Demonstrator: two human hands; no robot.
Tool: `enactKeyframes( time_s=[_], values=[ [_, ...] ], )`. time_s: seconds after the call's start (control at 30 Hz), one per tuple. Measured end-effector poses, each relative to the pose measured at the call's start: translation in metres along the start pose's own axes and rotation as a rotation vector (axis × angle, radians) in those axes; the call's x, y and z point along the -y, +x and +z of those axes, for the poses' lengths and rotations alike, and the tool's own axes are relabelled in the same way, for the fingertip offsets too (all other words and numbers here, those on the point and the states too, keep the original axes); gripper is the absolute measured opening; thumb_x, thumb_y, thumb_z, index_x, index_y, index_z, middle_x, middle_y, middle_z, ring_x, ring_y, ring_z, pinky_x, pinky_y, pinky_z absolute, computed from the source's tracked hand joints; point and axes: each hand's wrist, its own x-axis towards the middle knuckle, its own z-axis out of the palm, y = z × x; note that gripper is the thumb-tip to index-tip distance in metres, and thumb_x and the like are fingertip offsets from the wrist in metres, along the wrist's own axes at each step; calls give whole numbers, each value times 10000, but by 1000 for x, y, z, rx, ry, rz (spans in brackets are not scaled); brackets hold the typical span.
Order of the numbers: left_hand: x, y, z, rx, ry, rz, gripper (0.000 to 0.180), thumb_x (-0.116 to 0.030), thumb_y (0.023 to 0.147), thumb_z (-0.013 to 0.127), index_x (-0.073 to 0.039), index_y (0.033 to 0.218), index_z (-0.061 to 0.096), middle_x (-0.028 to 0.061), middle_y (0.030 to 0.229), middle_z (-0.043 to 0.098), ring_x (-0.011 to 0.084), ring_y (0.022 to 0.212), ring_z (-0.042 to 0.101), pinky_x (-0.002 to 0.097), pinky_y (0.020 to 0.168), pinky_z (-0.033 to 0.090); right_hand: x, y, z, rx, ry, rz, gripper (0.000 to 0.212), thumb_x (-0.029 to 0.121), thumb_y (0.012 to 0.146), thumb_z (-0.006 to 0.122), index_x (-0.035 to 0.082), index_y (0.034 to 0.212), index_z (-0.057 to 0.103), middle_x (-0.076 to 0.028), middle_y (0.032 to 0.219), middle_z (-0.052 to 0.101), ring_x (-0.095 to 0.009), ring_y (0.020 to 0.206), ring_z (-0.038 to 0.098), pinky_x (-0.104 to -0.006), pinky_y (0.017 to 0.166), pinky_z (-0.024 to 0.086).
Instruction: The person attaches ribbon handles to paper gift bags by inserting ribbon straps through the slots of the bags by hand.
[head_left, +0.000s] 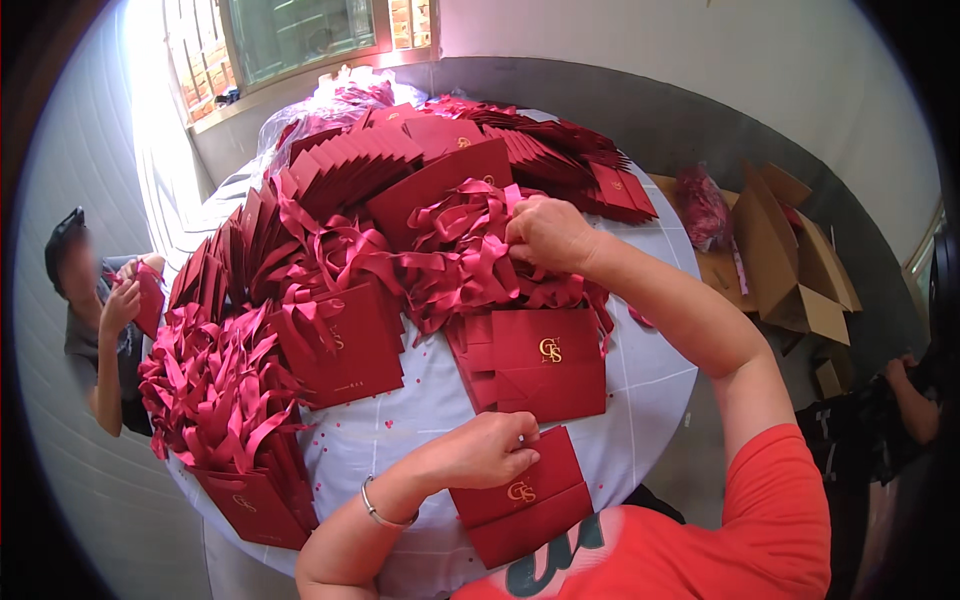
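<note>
A dark red paper gift bag (530, 505) with a gold emblem lies flat at the near edge of the table, close to my body. My left hand (485, 452), with a bangle at its wrist, is closed at the top edge of this bag, its fingers curled inward. Farther off, my right hand (552, 235) reaches into a heap of glossy red ribbons (465, 255), thumb and fingers pinched on a ribbon. Below that heap lies a stack of red gift bags (548, 365), between my two arms. The tips of my right fingers are partly hidden.
A round table with a white cloth (375, 440) carries several rows of red bags (350, 165). Ribbon-handled bags (215, 400) crowd its left side. Another person (110, 320) handles a red bag at the left. Open cardboard boxes (785, 255) stand at the right, near a further person (880, 420).
</note>
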Motion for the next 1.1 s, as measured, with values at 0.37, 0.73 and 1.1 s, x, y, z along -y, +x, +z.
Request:
enactKeyframes(
  time_s=[0.37, 0.73, 1.1],
  values=[
    [21, 8, 5, -44, -9, -11, 218, -152, 902, 631, 27, 1025, 633, 183, 868, 700, 284, 795, 680, 369, 713, 523, 10, 68, -93, -100, 1041, 377, 208, 191, 966, 642, -8, 907, 646, -40, 693, 650, -61, 511, 568, -192, 453, 456],
    [25, 9, 10, -213, -8, -120, 207, -183, 845, 666, 23, 841, 687, 209, 798, 685, 342, 789, 679, 422, 714, 521, 27, 0, -117, -79, 1018, 479, 296, 106, 905, 617, -60, 1149, 600, -69, 718, 649, -50, 478, 529, -195, 392, 388],
    [20, 16, 8, -110, -71, -188, 275, -234, 857, 677, 35, 800, 658, 204, 712, 652, 315, 674, 645, 410, 627, 493, 7, -137, -58, 236, 1710, 780, 542, -9, 865, 671, 14, 1378, 496, -223, 1110, 674, -227, 907, 705, -309, 756, 594]
  ],
)
